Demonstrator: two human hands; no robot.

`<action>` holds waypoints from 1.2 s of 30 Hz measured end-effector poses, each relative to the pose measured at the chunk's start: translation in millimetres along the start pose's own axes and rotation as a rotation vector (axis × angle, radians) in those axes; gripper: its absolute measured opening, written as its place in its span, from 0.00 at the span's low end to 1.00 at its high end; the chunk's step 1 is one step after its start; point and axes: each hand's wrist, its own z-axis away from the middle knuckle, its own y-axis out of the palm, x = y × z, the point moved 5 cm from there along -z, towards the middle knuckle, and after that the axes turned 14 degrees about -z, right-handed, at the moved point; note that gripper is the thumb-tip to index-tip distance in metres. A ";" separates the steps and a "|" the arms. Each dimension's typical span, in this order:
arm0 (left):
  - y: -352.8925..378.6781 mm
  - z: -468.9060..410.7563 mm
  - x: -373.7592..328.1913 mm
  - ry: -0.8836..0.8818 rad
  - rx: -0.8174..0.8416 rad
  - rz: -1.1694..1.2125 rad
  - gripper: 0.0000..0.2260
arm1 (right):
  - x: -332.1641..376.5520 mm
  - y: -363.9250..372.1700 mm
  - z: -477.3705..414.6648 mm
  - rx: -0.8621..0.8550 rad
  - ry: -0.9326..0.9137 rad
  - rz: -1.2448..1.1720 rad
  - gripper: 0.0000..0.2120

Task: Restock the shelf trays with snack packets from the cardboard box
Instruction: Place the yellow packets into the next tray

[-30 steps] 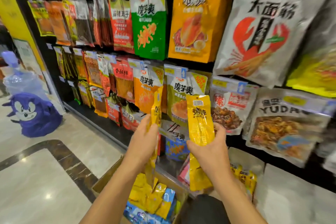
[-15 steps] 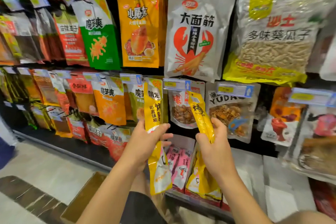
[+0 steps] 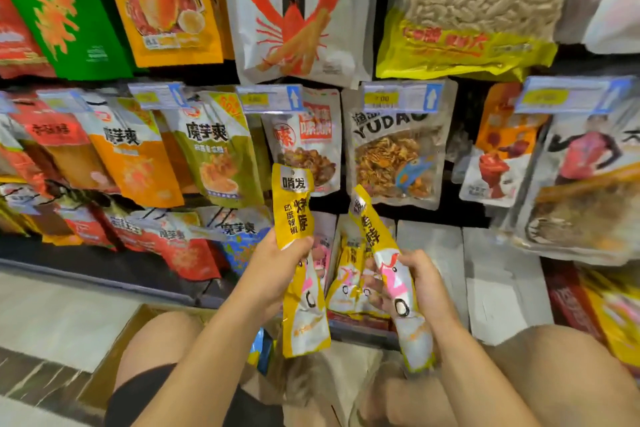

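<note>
My left hand [image 3: 277, 270] grips a long yellow snack packet [image 3: 294, 204] upright by its middle. My right hand [image 3: 412, 284] holds a second yellow packet [image 3: 372, 229], tilted with its top leaning left. Both packets hang just in front of a low shelf tray [image 3: 360, 321] that has several matching yellow packets [image 3: 346, 274] standing in it. The cardboard box [image 3: 114, 360] lies on the floor at lower left, mostly hidden behind my left knee and arm.
Hanging snack bags fill the rack above, with blue-edged price tags [image 3: 401, 97] jutting out. White empty-looking trays [image 3: 498, 284] sit right of the yellow packets. Pink packets [image 3: 322, 253] stand left of them. My bare knees [image 3: 554, 371] are close under the shelf edge. Tiled floor [image 3: 52, 315] lies at left.
The view has dropped and moved closer to the low shelf. Both hands have come lower with their packets, nearer the tray of yellow packets. The right packet has tilted further.
</note>
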 end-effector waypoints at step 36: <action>157.0 -185.5 195.2 -0.507 0.112 -0.037 0.17 | 34.9 -161.2 -113.4 -0.351 -0.024 0.024 0.13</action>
